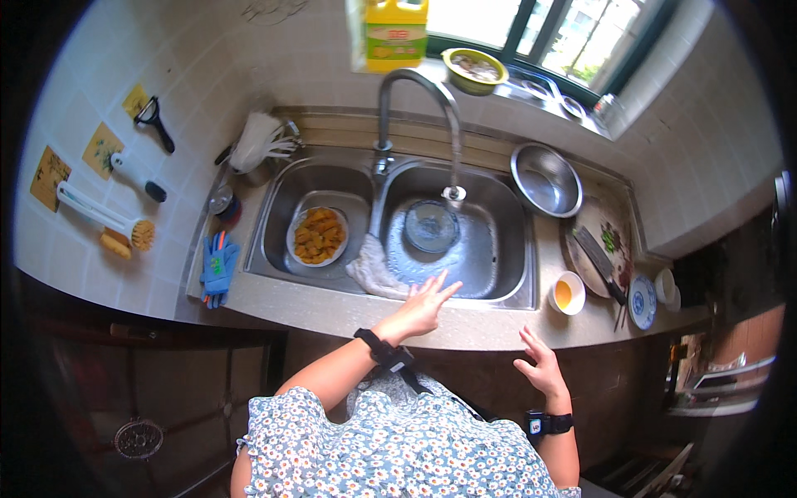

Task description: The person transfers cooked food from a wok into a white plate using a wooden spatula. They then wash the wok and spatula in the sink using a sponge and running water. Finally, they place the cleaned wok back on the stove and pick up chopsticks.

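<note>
My left hand point(426, 306) hovers over the front rim of the right sink basin point(498, 261), fingers apart and holding nothing. Beside its fingertips a white cloth point(375, 271) drapes over the divider and front edge of the sink. A glass bowl point(431, 225) sits in the right basin beneath the spout of the curved metal faucet point(456, 137). My right hand point(543, 367), also without anything in it, is held in front of the counter edge. Nearest to it stands a white bowl point(567, 294) with orange-yellow liquid inside. The left basin point(283, 205) holds a plate of orange chopped food point(319, 236).
At right, a metal bowl point(547, 180) lies tilted near a round cutting board point(579, 249) bearing a cleaver point(594, 255). A blue-and-white dish point(642, 302) sits by the counter's front edge. Blue gloves point(218, 267) lie at left. A yellow jug point(396, 37) stands on the windowsill.
</note>
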A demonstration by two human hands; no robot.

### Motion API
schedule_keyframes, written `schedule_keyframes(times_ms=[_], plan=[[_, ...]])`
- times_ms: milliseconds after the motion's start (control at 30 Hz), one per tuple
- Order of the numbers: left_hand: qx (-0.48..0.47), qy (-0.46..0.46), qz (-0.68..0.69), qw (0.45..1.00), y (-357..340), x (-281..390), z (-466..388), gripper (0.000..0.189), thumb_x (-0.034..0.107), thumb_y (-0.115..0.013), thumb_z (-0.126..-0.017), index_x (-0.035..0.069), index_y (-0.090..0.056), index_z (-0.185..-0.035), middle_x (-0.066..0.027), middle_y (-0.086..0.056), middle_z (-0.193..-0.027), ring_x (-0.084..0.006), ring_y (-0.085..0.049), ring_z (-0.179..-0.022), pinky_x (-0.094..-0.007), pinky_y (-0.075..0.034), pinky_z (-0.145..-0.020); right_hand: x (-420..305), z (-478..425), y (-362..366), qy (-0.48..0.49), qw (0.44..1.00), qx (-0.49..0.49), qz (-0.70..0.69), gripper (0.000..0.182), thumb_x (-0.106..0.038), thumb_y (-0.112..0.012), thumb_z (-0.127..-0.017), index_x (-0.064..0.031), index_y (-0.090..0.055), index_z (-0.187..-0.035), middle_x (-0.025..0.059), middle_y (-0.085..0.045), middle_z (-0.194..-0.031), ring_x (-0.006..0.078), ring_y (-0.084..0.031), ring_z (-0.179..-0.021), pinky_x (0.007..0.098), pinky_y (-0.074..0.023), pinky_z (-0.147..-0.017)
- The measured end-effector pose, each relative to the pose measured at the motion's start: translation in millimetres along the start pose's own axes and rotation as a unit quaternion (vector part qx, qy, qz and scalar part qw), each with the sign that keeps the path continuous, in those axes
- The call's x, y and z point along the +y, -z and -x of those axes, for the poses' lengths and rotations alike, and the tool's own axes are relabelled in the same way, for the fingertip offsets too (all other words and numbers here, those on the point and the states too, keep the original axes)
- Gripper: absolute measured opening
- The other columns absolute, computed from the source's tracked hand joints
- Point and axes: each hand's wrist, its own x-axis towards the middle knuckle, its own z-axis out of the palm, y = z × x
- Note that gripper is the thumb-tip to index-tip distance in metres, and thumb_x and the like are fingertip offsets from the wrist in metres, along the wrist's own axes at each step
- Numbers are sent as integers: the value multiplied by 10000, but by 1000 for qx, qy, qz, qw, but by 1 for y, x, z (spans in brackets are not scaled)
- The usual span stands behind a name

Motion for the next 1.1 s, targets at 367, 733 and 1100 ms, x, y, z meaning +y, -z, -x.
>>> schedule_keyframes(times_ms=[367, 733, 1100], plan=[[-118, 98, 235, 960, -74, 166, 0, 441, -10, -562, -666, 37, -549, -1104, -213, -347, -1314, -260, -604, -850, -312, -483, -680, 202, 287, 99, -217, 928, 222, -206, 373, -16, -585, -763, 2, -531, -1132, 114, -598, -1013, 158, -597, -865, 260, -473, -775], [-318, -180, 274, 890, -219, 378, -77, 265, 44, -543, -708, 37, -607, -965, -158, -626, -836, -274, -616, -769, -321, -487, -665, 309, 454, 103, -279, 722, 534, -341, 141, -109, -529, -832, 22, -560, -788, 68, -568, -654, 123, -552, -530, 250, -495, -548], [-493, -268, 241, 792, -392, 553, -196, 153, 113, -527, -751, 22, -633, -815, -125, -612, -695, -246, -593, -631, -338, -457, -562, 389, 539, 202, -357, 537, 717, -265, 165, -104, -603, -780, 11, -535, -683, 12, -461, -563, 82, -417, -435, 243, -334, -401]])
